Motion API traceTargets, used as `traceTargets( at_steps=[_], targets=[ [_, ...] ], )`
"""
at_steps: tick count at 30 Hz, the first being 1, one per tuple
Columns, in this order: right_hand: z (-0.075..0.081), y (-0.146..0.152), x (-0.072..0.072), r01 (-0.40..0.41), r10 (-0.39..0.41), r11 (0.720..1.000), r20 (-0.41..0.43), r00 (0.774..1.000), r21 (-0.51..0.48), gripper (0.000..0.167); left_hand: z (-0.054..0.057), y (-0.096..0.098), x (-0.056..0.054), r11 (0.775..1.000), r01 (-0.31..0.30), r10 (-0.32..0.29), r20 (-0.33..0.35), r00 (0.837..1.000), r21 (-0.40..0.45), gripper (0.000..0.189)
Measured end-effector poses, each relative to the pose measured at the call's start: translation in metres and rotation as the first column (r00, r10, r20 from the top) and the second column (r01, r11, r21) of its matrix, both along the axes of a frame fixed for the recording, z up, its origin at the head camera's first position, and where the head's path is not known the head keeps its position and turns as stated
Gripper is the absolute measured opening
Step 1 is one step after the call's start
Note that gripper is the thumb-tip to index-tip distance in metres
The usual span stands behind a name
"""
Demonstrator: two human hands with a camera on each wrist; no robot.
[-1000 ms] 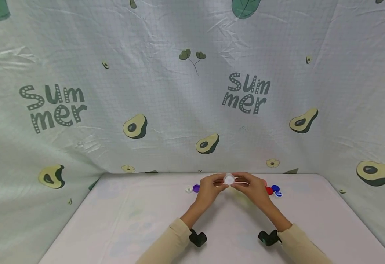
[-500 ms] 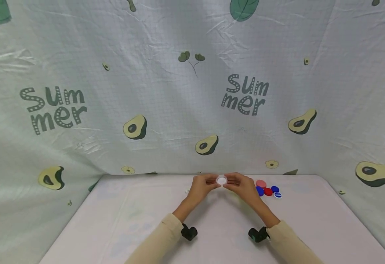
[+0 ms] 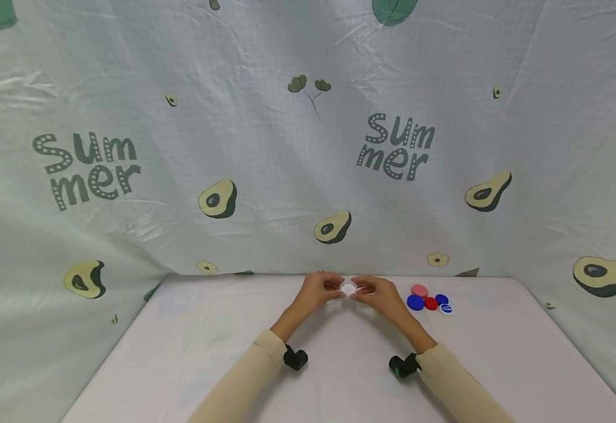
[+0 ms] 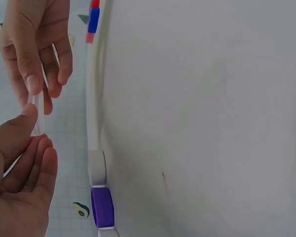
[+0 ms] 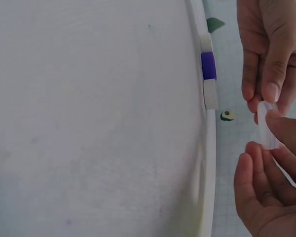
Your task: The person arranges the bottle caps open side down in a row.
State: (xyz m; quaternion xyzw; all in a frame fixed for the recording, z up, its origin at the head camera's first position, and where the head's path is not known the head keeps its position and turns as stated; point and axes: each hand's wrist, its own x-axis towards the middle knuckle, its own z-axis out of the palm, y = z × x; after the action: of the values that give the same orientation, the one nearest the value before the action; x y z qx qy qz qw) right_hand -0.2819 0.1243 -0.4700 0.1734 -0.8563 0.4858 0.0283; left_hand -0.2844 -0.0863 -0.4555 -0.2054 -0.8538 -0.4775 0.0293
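Observation:
Between my hands is a translucent white round cap [image 3: 348, 289], face toward the head camera. My left hand [image 3: 315, 294] pinches its left edge with thumb and fingers, and my right hand [image 3: 380, 297] pinches the opposite edge. Both wrist views show the cap [image 4: 38, 117] edge-on, held by the two thumbs and fingertips. A purple cap [image 4: 103, 207] with white caps [image 4: 97, 168] on either side stands close by on the table; in the head view the left hand mostly hides them.
To the right of my right hand lies a cluster of caps: a pink cap [image 3: 420, 291], a large blue cap [image 3: 416, 302], a red cap [image 3: 431, 304], a smaller blue cap [image 3: 442, 299] and a blue-and-white cap [image 3: 446, 309]. A patterned curtain [image 3: 265, 235] hangs behind the white table [image 3: 223, 352].
Both hands have moved left with the white cap. The purple cap has gone from sight behind the left hand, and the large blue cap on the right has come into view.

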Motion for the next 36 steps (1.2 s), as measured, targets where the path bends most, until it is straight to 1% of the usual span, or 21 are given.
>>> traceTargets(
  at_steps=[3,6,9,15,18,23,28,30,36],
  targets=[
    [0.002,-0.001,-0.004,-0.018,0.017,0.999,0.028,0.999,0.043,0.036,0.000,-0.002,-0.004,1.000,0.016,-0.016,0.029,0.999,-0.023,0.030],
    [0.003,-0.002,-0.009,-0.019,0.015,0.997,0.050,0.999,0.073,0.036,0.000,-0.003,-0.009,0.998,0.038,-0.035,0.063,0.997,-0.042,0.029],
    [0.003,-0.003,-0.014,-0.024,0.019,0.995,0.058,0.998,0.095,0.037,-0.002,-0.005,-0.015,0.997,0.042,-0.036,0.086,0.996,-0.061,0.028],
    [0.001,-0.008,-0.020,-0.009,-0.002,0.995,0.108,0.994,0.104,0.037,-0.005,-0.009,-0.022,0.996,0.055,-0.048,0.086,0.995,-0.077,0.029],
    [-0.001,-0.010,-0.021,-0.006,-0.004,0.996,0.123,0.992,0.088,0.036,-0.005,-0.009,-0.024,0.995,0.054,-0.046,0.088,0.995,-0.087,0.028],
    [-0.006,-0.013,-0.024,0.004,-0.013,0.998,0.147,0.989,0.057,0.035,-0.003,-0.008,-0.024,0.990,0.042,-0.031,0.082,0.996,-0.137,0.027],
    [-0.007,-0.015,-0.025,0.018,-0.035,0.995,0.175,0.984,0.094,0.035,-0.003,-0.008,-0.025,0.984,0.043,-0.030,0.079,0.996,-0.173,0.029],
    [-0.006,-0.015,-0.025,0.014,-0.033,0.994,0.174,0.984,0.113,0.035,-0.003,-0.008,-0.026,0.982,0.045,-0.031,0.081,0.996,-0.184,0.029],
    [-0.002,-0.015,-0.028,0.003,-0.026,0.992,0.181,0.983,0.126,0.033,-0.002,-0.006,-0.029,0.975,0.046,-0.028,0.085,0.996,-0.217,0.030]
  ],
)
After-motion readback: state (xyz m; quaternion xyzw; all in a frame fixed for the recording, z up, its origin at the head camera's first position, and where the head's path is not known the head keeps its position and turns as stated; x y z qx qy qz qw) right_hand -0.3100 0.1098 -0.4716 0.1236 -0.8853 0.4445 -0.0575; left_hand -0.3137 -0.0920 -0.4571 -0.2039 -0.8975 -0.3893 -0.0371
